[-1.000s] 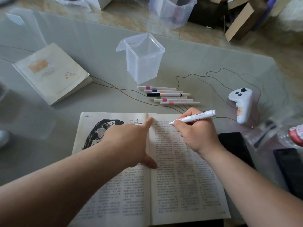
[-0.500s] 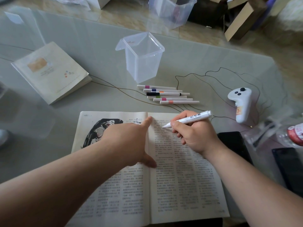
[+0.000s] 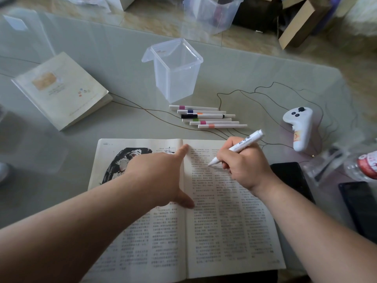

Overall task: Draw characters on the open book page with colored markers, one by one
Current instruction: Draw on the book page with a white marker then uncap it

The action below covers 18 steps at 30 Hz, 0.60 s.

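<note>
1. Lying open on the glass surface (image 3: 122, 64) is the book (image 3: 234, 231), its two pages filled with columns of print and a dark inked portrait at the top of the left page.
2. The left hand (image 3: 161, 176) is spread flat, palm down, across the gutter; its forefinger points toward 12 o'clock and its thumb presses the right page.
3. The right hand (image 3: 242, 164) has its grip closed around a white marker (image 3: 237, 148), the tip touching the upper part of the right page and the barrel slanting up toward 2 o'clock.
4. At 12 o'clock from the book, a row of six white markers (image 3: 208, 119) with coloured bands lies side by side, touching one another.
5. Further on at 12 o'clock stands a clear plastic container (image 3: 175, 78) with its hinged lid flipped up.
6. A closed pale book (image 3: 61, 88) rests at 10 o'clock.
7. A white handheld controller (image 3: 301, 127) stands at 2 o'clock, and a black phone (image 3: 289, 176) lies at 3 o'clock just beside the right wrist.
</note>
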Each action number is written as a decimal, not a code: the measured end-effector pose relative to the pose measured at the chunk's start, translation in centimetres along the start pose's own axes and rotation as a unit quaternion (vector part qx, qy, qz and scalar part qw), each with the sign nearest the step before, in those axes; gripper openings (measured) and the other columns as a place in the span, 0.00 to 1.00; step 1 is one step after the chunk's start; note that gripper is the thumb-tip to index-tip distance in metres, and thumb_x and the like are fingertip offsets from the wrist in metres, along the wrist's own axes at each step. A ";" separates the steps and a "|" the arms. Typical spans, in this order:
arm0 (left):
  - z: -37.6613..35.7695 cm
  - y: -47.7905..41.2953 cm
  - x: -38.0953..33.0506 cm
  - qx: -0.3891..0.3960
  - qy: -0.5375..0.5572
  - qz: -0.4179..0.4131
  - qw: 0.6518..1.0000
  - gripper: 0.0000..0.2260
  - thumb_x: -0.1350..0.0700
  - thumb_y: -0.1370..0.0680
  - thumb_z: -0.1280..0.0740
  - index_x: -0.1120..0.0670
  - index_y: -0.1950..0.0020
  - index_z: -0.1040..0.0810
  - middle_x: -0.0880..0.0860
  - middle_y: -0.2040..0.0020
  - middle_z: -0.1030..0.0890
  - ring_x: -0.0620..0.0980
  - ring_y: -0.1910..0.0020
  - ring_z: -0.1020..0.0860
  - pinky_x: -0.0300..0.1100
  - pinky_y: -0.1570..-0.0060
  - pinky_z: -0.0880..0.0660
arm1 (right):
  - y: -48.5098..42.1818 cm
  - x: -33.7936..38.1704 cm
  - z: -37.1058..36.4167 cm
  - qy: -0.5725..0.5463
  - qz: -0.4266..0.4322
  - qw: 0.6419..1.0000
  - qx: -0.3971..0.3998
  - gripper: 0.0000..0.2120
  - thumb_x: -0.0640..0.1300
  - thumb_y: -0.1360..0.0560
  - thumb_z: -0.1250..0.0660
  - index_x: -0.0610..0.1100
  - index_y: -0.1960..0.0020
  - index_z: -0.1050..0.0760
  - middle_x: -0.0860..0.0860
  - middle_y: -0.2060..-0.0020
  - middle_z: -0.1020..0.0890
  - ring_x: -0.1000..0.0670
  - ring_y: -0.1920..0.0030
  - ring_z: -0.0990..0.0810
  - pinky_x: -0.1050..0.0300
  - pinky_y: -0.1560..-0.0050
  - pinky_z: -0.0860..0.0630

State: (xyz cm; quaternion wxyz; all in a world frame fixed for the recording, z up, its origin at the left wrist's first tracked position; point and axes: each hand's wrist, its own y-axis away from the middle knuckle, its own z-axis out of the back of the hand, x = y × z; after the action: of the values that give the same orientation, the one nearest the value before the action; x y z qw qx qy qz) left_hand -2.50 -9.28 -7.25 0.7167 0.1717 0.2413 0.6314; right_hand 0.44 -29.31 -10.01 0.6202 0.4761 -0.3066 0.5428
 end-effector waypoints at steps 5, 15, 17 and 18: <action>0.0 -0.1 0.1 0.000 -0.003 0.001 1.000 0.61 0.23 0.44 0.29 0.38 0.22 0.60 0.43 0.63 0.23 0.44 0.68 0.22 0.45 0.63 0.20 | 0.1 -0.1 -0.1 -0.041 0.018 0.999 0.010 0.06 0.38 0.25 0.30 0.39 0.60 0.20 0.46 0.70 0.19 0.51 0.69 0.23 0.57 0.73 0.26; 0.0 -0.1 0.0 -0.001 0.002 0.005 1.000 0.61 0.24 0.45 0.29 0.38 0.22 0.60 0.44 0.62 0.21 0.44 0.68 0.23 0.43 0.65 0.22 | 0.2 -0.1 -0.1 -0.002 0.008 1.000 0.015 0.07 0.37 0.27 0.30 0.42 0.64 0.21 0.46 0.72 0.20 0.51 0.72 0.23 0.57 0.72 0.24; 0.0 0.0 0.0 -0.003 0.002 0.005 1.000 0.61 0.23 0.45 0.29 0.38 0.22 0.60 0.44 0.63 0.22 0.43 0.68 0.23 0.42 0.66 0.23 | 0.2 0.0 -0.1 0.010 0.010 1.000 0.008 0.07 0.37 0.27 0.31 0.42 0.64 0.21 0.46 0.72 0.20 0.49 0.72 0.24 0.54 0.71 0.23; 0.0 0.0 0.0 -0.003 0.001 0.005 1.000 0.61 0.23 0.45 0.29 0.38 0.22 0.60 0.44 0.63 0.21 0.43 0.69 0.23 0.42 0.66 0.23 | 0.2 0.0 -0.1 0.012 0.009 1.000 0.006 0.07 0.37 0.27 0.31 0.42 0.64 0.22 0.46 0.72 0.21 0.48 0.72 0.24 0.52 0.70 0.23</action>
State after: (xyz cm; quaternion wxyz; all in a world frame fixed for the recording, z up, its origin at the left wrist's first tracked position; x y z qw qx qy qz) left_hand -2.50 -9.23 -7.26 0.7139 0.1697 0.2396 0.6357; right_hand 0.27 -29.23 -10.03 0.6158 0.4705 -0.2998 0.5563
